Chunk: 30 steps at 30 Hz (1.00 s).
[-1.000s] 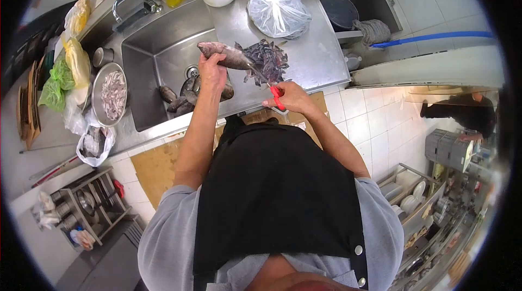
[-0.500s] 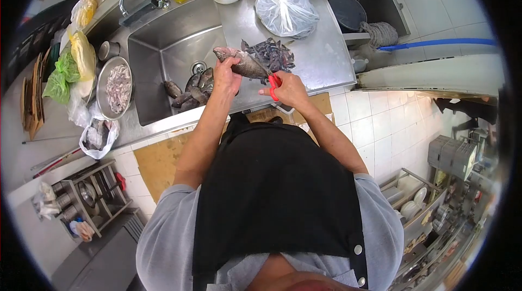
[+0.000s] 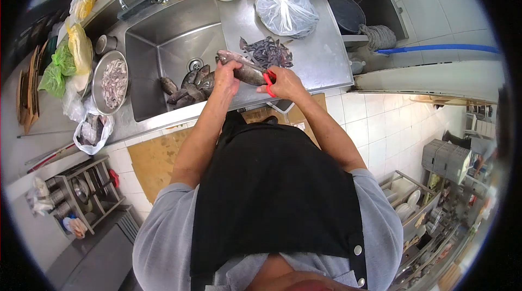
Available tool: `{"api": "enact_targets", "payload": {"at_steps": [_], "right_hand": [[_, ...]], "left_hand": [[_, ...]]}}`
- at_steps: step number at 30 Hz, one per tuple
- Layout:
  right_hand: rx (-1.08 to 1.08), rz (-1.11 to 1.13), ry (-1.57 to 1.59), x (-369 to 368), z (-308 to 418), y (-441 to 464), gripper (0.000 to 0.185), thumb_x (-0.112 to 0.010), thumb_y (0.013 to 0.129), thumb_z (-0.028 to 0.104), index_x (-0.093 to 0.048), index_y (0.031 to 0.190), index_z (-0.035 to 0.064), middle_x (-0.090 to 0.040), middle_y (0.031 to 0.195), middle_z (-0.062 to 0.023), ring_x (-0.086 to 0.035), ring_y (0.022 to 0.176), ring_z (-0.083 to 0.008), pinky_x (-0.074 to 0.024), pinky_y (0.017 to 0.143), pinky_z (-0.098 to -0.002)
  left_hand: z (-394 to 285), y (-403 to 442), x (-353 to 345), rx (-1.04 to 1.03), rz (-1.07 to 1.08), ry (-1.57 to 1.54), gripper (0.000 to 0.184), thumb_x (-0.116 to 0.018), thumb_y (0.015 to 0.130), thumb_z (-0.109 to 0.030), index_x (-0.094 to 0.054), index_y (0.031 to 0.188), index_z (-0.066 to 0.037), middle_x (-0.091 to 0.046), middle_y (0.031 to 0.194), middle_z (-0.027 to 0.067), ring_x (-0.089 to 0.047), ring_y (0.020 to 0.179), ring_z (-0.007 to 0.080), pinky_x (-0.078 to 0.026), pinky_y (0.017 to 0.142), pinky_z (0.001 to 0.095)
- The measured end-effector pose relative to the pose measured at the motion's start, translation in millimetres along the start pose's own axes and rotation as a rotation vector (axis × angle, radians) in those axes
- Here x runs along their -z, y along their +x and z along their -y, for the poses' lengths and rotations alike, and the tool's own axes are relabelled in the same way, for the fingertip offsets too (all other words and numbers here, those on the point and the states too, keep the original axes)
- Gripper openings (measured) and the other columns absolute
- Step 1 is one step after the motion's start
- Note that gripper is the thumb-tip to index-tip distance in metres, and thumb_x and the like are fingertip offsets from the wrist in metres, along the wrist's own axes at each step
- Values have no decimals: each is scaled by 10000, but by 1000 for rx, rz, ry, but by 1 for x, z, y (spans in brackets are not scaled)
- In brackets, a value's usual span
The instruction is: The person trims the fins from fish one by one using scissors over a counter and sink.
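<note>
On the near part of the wide grey stainless-steel counter (image 3: 322, 68), just right of the deep rectangular steel sink (image 3: 168, 38), both hands are busy. At the far side of the counter sits a round, knotted clear plastic bag (image 3: 287, 11), and in the near right part of the sink lie several dark grey fish (image 3: 193, 88); here I notice no difference from the earlier frames.

The left hand (image 3: 225, 77) is closed around a scaly grey-brown fish with a pinkish left end (image 3: 249, 75), held above the counter. The right hand (image 3: 286, 80) grips a pair of scissors with red handles (image 3: 268, 86). The blades seem to lie along the far edge of the held fish; how wide they are parted, I cannot tell.

What has just changed is the place of the scissors: their handles now overlap the right end of this fish, while one second ago they were nearer and apart from it. For the work in hand this means, in my judgement, that the blades reach farther along the body. The held fish has also come nearer, so the low heap of dark, flat scraps (image 3: 267, 51) behind it is less covered than before
</note>
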State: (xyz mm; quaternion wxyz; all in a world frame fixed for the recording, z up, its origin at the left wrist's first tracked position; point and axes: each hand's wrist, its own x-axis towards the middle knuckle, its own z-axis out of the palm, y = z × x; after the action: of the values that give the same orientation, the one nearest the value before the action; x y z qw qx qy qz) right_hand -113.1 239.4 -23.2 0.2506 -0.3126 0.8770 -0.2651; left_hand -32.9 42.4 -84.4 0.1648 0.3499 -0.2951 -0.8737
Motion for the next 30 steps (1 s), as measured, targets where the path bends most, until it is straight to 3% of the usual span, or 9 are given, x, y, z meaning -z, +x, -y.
{"api": "enact_targets", "payload": {"at_steps": [4, 6, 10, 23, 30], "right_hand": [[-29, 37, 84, -2, -9, -1, 640, -941, 636, 575, -693, 867, 32, -722, 819, -192, -710, 814, -395, -545, 760, -474], [-56, 37, 105, -11, -14, -4, 630, -942, 636, 568, -689, 834, 25, -717, 806, -195, -706, 803, -393, -542, 754, -468], [-113, 63, 160, -13, -22, -12, 608, -945, 635, 543, -677, 756, 10, -705, 773, -198, -698, 783, -391, -537, 736, -460], [-162, 40, 314, -5, -16, -15, 653, -927, 651, 595, -676, 796, 11, -704, 802, -184, -690, 793, -359, -532, 753, -447], [-118, 32, 173, -9, -30, -12, 601, -919, 700, 551, -693, 819, 7, -718, 829, -196, -687, 788, -356, -537, 757, -444]], "left_hand": [[5, 5, 2, 4, 58, 28, 415, -639, 783, 89, -578, 1158, -78, -632, 1096, 62, -636, 1054, 263, -524, 984, 453], [6, 2, -2, 35, -19, 59, 426, -628, 752, 118, -589, 1132, -72, -643, 1027, 66, -642, 990, 263, -544, 909, 440], [17, 13, 2, 21, -45, 97, 420, -639, 742, 116, -603, 1116, -72, -647, 1019, 64, -640, 987, 253, -540, 897, 427], [11, 1, -21, -17, 26, 247, 424, -630, 719, 126, -638, 1088, -82, -655, 1017, 42, -625, 973, 223, -507, 880, 362], [18, 9, -16, 54, -29, 209, 469, -646, 727, 113, -633, 1157, -72, -654, 1042, 37, -626, 1006, 235, -497, 941, 374]]}}
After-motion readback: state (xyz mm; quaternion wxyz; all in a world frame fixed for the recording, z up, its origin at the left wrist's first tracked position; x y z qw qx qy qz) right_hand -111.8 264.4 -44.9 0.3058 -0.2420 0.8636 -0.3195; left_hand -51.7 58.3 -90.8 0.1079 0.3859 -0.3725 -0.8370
